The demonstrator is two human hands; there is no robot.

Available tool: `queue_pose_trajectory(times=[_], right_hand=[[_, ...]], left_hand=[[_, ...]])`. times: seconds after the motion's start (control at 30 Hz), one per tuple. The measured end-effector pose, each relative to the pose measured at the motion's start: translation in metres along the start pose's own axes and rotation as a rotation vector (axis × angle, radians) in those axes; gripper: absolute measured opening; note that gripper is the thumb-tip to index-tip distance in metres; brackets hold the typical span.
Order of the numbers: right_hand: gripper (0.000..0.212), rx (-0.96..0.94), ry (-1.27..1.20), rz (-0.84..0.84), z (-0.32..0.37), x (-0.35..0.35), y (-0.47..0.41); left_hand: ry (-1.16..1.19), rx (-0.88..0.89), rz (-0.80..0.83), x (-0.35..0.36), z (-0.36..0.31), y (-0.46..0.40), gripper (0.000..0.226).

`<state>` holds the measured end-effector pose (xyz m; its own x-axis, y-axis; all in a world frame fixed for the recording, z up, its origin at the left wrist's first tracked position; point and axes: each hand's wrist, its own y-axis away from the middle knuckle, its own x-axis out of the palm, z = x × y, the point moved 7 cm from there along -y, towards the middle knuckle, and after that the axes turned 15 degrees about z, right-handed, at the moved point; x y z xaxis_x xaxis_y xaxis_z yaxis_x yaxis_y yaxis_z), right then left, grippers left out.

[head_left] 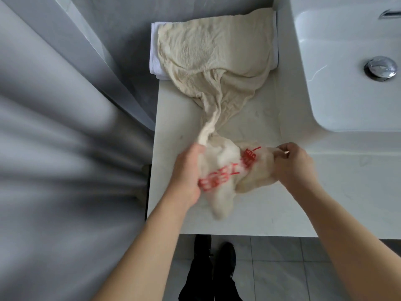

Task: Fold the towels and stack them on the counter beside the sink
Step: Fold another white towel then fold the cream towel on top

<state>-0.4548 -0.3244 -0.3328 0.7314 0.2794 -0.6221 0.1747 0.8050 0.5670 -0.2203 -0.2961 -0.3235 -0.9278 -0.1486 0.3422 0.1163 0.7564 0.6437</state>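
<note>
A long cream cloth towel with red letters [217,68] lies crumpled on the white stone tabletop [271,205], left of the sink. Its far end lies over a folded white towel [154,61] at the back of the tabletop. Its near end is bunched up between two hands. The left hand [186,172] grips the bunched cloth with curled fingers [200,148]. The right hand [293,165] pinches the towel's edge, its fingers curled tight on the cloth. The towel is blurry near the hands. To the right is a white square sink [347,83] with a shiny metal drain plug [381,68]. On the left hangs a grey curtain [54,148]. Below, black shoes [217,255] stand on a grey tile floor [282,270].
</note>
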Motion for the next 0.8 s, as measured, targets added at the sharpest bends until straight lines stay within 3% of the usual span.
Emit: queue_pose_trajectory(times=[0.07,0.17,0.23,0.3,0.4,0.47,0.53,0.6,0.67,0.73,0.8], right_hand=[[0.038,-0.078,0.161,0.076,0.009,0.010,0.011],[0.041,-0.267,0.357,0.266,0.018,0.055,0.037],[0.032,-0.288,0.260,0.211,0.008,0.056,0.051],[0.021,-0.182,0.116,0.089,-0.013,0.037,0.059],[0.020,-0.072,0.403,0.114,-0.029,0.031,0.062],[0.024,-0.036,0.511,0.214,-0.025,0.041,0.059],[0.022,-0.076,0.396,0.249,-0.006,0.047,0.050],[0.029,-0.112,0.305,0.222,0.016,0.050,0.030],[0.041,-0.111,0.314,0.261,0.039,0.059,0.007],[0.037,-0.087,0.254,0.315,0.058,0.070,-0.014],[0.027,-0.090,0.212,0.364,0.074,0.080,-0.025]], left_hand=[[0.207,-0.013,0.054,-0.012,-0.017,0.014,0.036],[0.177,0.083,0.102,-0.026,-0.055,0.028,0.029],[0.125,0.139,0.130,-0.034,-0.070,0.030,0.019],[0.004,0.119,0.114,-0.047,-0.072,0.030,0.020],[-0.293,-0.021,-0.037,-0.079,-0.046,0.028,0.015],[-0.697,-0.179,-0.148,-0.099,-0.019,0.026,0.002],[-1.032,-0.247,-0.122,-0.104,0.000,0.017,0.011],[-1.236,-0.172,-0.017,-0.087,0.002,0.009,0.024],[-1.252,-0.046,0.025,-0.066,-0.014,0.003,0.028],[-1.103,0.070,-0.111,-0.070,-0.039,-0.020,0.029],[-0.868,0.069,-0.244,-0.083,-0.054,-0.049,0.026]])
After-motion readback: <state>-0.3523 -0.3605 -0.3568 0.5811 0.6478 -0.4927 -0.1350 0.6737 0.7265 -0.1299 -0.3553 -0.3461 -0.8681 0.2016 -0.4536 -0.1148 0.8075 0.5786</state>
